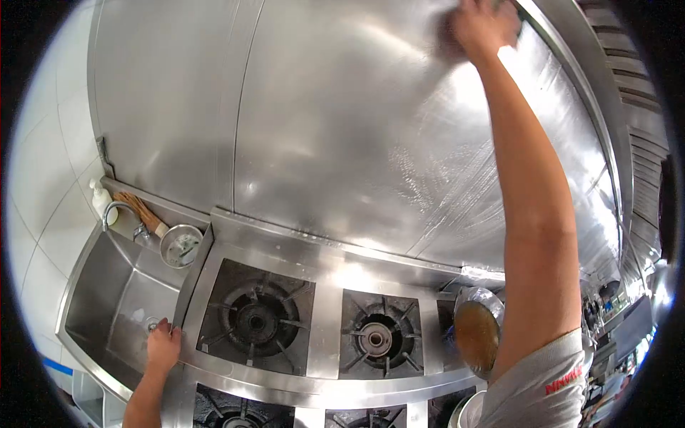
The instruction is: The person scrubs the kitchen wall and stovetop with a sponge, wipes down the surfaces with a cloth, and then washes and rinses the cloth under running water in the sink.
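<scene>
My right hand (486,27) is raised high against the steel wall panel (335,121), with its arm stretched up across the view. Motion smears its fingers, and whether anything lies under the palm is hidden. Wet streaks and droplets mark the panel below and left of that forearm. Low on the left, my left hand (164,347) is at the right edge of the steel sink (187,299). Its fingers curl over that edge.
Gas burners (257,321) line the stove below the panel. A pan with brown liquid (477,334) stands beside my right arm. By the tap (118,207) are a metal bowl (181,246), a bamboo brush (139,210) and a white pump bottle (103,202). A hood (628,78) overhangs the right.
</scene>
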Demonstrator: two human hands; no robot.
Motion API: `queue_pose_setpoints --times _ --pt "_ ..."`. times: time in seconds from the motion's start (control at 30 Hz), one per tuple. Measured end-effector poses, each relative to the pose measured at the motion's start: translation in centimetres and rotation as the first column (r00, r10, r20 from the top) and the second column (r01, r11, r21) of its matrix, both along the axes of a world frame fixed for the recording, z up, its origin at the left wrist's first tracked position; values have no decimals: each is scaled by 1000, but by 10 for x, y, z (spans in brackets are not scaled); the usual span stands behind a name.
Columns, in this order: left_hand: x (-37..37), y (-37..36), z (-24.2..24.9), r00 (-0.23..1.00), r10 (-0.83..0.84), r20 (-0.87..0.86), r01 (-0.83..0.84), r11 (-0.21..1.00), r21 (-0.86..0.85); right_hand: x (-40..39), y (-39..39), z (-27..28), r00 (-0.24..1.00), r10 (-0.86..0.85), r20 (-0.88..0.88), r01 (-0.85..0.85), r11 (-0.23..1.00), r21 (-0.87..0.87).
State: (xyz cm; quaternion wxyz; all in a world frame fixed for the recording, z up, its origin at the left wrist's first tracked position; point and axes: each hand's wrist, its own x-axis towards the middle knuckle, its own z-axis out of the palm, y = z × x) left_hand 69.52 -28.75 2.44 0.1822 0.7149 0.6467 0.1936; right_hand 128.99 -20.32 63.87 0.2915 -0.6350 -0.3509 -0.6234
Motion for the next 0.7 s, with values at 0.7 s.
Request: queue_pose_setpoints --times 0.7 --pt "5 2 20 990 -20 136 49 976 -212 24 -9 -236 958 153 -241 -161 987 -15"
